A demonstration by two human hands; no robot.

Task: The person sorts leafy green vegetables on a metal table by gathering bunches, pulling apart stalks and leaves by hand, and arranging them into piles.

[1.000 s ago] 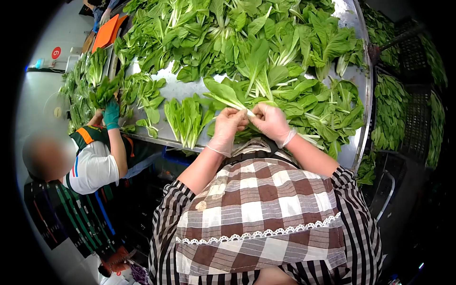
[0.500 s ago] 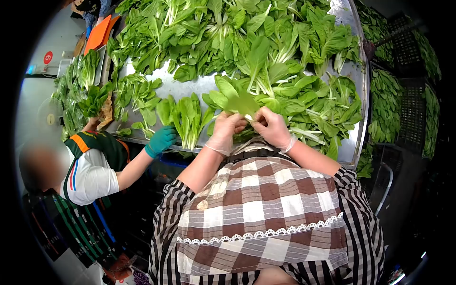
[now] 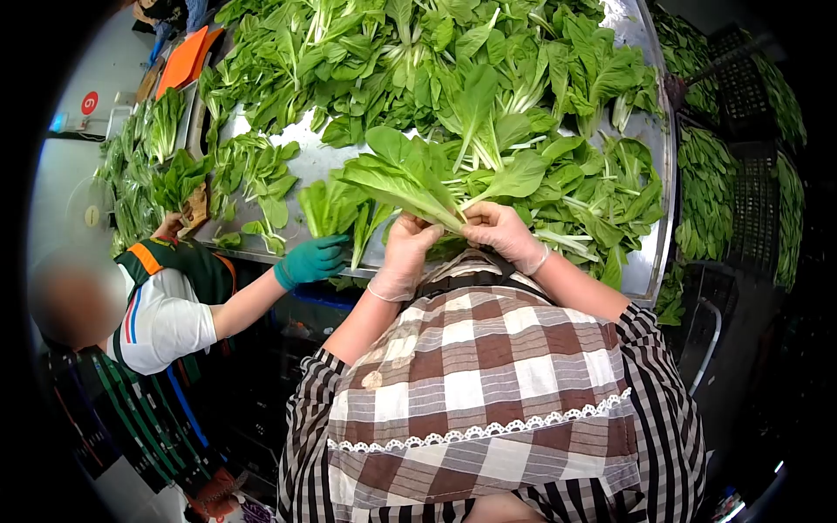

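Both my hands wear thin clear gloves and meet at the near edge of a metal table (image 3: 331,164). My left hand (image 3: 406,248) and my right hand (image 3: 500,230) together grip the stalk end of a leafy green bunch (image 3: 403,178), whose leaves fan up and to the left. A small pile of sorted greens (image 3: 333,209) lies just left of my left hand. A big heap of loose greens (image 3: 453,70) covers the table beyond.
A co-worker on the left, in a white and green top, rests a teal-gloved hand (image 3: 312,259) on the table edge by the sorted greens. Black crates of greens (image 3: 741,174) stand on the right. An orange board (image 3: 185,57) lies at the far left.
The bunch in my hands has turned, its leaves now spread to the left. The co-worker's teal-gloved hand came down from the far greens to the table edge near the sorted pile.
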